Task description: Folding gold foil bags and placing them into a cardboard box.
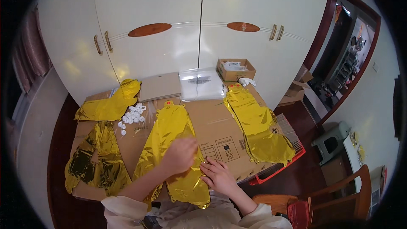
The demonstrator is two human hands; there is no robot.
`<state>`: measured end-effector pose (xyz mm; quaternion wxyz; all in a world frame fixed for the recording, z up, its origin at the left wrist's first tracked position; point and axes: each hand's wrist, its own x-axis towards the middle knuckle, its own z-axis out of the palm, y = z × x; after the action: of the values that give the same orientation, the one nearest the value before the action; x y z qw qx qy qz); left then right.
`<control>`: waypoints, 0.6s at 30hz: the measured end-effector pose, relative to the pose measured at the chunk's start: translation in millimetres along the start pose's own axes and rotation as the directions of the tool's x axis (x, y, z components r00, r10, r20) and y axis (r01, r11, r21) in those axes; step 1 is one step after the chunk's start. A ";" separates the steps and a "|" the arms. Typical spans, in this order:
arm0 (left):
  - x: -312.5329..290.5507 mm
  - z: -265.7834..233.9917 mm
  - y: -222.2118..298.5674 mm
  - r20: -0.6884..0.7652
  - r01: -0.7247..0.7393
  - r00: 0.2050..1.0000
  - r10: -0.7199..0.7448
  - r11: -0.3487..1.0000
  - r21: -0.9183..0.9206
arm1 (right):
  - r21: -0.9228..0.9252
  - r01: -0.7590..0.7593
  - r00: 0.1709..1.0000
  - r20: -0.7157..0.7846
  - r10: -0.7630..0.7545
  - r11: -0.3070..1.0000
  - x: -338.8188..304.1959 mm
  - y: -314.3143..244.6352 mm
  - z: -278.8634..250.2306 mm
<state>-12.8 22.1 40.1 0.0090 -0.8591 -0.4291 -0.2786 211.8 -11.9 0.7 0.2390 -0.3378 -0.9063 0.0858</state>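
Note:
A flat, uninflated gold foil balloon (171,123) lies lengthwise in front of me, with small tabs along its edges. My left hand (181,156) is over its middle, fingers curled downward and slightly blurred; what they hold, if anything, is hidden. At the balloon's right edge, my right hand (218,178) rests with its fingers stretched out and apart. A gold foil balloon with a hole in its middle (112,161) spreads out on the left. Behind it is a crumpled gold foil piece (106,107). More flat gold foil balloons (260,129) lie at the right.
Cardboard (212,118) covers the work surface. Small white rolls (134,114) lie left of centre. Along the back are a grey-brown board (160,87), clear plastic bags (201,85) and a small carton (235,70). White cabinets (152,0) stand behind; a wooden chair (343,191) is at the lower right.

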 end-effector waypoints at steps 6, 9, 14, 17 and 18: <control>-16.9 31.1 7.8 0.143 -0.101 0.987 0.077 0.980 0.174 | 0.000 -0.003 0.999 0.043 0.003 1.000 0.9 -1.3 -0.7; -16.6 31.4 9.4 0.131 -0.056 0.991 0.021 0.963 0.263 | -0.001 -0.002 1.000 0.027 0.002 1.000 1.7 -1.6 -1.0; -6.4 24.8 11.0 0.202 0.024 0.977 -0.069 0.976 0.216 | 0.017 -0.007 1.000 0.002 0.007 1.000 1.3 -0.9 -1.0; -6.4 30.0 5.0 0.148 0.002 0.988 -0.037 0.972 0.235 | 0.021 -0.004 1.000 0.008 0.004 1.000 1.0 -0.1 0.8; -7.4 34.1 0.8 0.104 -0.020 0.995 -0.007 0.967 0.253 | 0.020 -0.001 1.000 0.015 0.001 1.000 1.1 0.0 1.4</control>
<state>0.4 24.8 7.9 0.0974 -0.8656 -0.4584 -0.1762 210.4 -11.2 -0.1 0.2357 -0.3352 -0.9070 0.0972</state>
